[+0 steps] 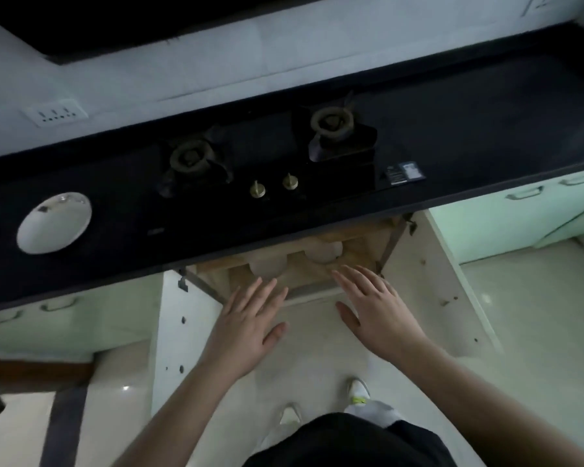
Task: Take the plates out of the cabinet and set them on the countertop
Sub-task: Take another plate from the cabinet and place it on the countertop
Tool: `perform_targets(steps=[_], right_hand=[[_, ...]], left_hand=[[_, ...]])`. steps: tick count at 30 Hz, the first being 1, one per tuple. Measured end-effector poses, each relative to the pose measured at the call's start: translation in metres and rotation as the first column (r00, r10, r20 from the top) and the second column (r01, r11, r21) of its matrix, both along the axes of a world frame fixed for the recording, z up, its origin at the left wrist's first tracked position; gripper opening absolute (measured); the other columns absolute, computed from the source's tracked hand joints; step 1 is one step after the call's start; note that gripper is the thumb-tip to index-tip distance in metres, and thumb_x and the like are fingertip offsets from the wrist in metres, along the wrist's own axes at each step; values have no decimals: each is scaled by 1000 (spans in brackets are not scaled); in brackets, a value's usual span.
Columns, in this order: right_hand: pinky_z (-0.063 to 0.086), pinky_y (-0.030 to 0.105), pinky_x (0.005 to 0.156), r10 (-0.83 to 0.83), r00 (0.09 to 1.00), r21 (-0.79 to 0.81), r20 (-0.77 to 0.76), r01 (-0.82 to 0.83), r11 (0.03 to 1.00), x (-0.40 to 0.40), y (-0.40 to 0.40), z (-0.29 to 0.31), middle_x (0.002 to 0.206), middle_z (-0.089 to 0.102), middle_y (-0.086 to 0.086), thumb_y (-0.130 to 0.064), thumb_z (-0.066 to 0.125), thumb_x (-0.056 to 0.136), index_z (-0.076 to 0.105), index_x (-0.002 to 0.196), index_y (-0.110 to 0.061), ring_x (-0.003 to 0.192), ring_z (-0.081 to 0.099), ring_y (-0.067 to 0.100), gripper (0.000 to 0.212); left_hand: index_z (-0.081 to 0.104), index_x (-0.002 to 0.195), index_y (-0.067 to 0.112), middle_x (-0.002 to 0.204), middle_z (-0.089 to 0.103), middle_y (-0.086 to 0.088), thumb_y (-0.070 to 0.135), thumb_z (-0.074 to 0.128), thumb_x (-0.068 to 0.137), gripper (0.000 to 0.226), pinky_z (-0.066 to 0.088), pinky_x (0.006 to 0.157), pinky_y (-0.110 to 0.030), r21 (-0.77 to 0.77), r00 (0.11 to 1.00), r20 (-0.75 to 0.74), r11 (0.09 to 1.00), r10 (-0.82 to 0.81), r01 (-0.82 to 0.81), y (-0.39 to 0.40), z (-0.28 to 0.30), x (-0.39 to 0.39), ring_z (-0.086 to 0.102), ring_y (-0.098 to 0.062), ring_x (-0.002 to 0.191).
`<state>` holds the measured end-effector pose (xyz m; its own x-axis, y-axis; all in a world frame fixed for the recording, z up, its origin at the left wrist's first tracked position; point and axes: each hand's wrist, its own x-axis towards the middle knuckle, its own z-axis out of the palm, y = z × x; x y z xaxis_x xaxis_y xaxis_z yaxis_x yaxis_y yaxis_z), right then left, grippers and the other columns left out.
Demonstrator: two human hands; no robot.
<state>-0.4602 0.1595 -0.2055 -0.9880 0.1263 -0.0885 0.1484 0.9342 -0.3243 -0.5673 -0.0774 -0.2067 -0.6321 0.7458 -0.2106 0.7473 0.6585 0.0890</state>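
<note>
One white plate (54, 222) lies on the black countertop (469, 129) at the left. Below the counter's front edge the cabinet (361, 254) stands open, both doors swung out. Inside it, pale round plates (324, 252) show partly under the counter's overhang, on a wooden shelf. My left hand (250, 318) and my right hand (375, 308) are spread flat, palms down, in front of the opening. Neither hand holds anything. The fingertips of my right hand reach the shelf's front edge.
A two-burner gas hob (267, 153) with two brass knobs is set into the counter above the cabinet. The open left door (182, 332) and right door (449, 281) flank my hands. Pale green cabinet fronts (506, 224) run both sides. My feet stand on a glossy floor.
</note>
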Motion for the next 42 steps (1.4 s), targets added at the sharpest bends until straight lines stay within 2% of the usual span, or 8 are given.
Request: perform_targets(steps=[6,13,17,25,29,33,37,42], right_hand=[[19,36,118,114,993,-14,37,-114,993,-15,3,-7,156,33,3,-41,36,100,27,152,-16,145,24,23,58],[14,33,118,157,982,2,110,-158,987,-28,-28,-17,158,27,2,-44,31,100,21,153,-18,146,19,21,59],[17,36,117,147,983,2,113,-148,989,-40,-53,-25,157,29,2,-44,30,100,24,152,-17,146,19,20,59],[25,40,115,171,978,-17,122,-170,985,-61,-67,-39,151,39,5,-43,31,98,32,148,-15,142,30,24,57],[24,41,116,192,967,-42,165,-188,981,-80,-55,-65,154,36,4,-43,32,99,28,150,-18,144,27,24,57],[20,38,117,215,958,-40,188,-212,977,-112,-36,-107,156,33,2,-46,29,99,28,150,-20,145,25,22,57],[22,36,116,244,954,-23,175,-244,969,-141,-21,-145,153,37,3,-42,34,99,34,147,-17,143,27,22,54],[14,35,118,280,938,-26,203,-281,959,-167,-13,-211,158,27,0,-44,28,101,28,150,-22,147,19,19,54]], left_hand=[[18,156,30,164,14,4,65,5,96,71,2,120,-38,2,993,23,994,114,-114,-16,-9,14,3,-17,152],[22,156,27,163,20,2,64,9,96,72,9,120,-41,-7,992,30,992,126,-126,-50,-21,6,10,-19,151],[17,156,29,165,16,3,65,7,95,72,7,120,-41,-14,994,26,994,110,-110,-68,-33,-5,6,-18,152],[20,156,27,164,19,2,65,7,95,73,10,121,-42,-6,989,49,990,138,-138,-73,-49,-34,8,-19,152],[33,152,21,159,32,-2,60,17,97,70,21,118,-46,-31,992,30,992,119,-118,-55,-63,-53,22,-23,149],[40,149,18,155,40,-6,56,24,98,66,30,116,-50,-62,988,26,987,150,-148,-27,-101,-74,31,-26,146],[30,153,21,160,30,-5,57,14,98,68,23,119,-51,-98,982,52,979,182,-177,-2,-148,-90,20,-26,149],[21,155,25,164,19,-1,60,9,97,70,13,121,-48,-120,976,67,973,205,-197,16,-223,-109,7,-22,152]])
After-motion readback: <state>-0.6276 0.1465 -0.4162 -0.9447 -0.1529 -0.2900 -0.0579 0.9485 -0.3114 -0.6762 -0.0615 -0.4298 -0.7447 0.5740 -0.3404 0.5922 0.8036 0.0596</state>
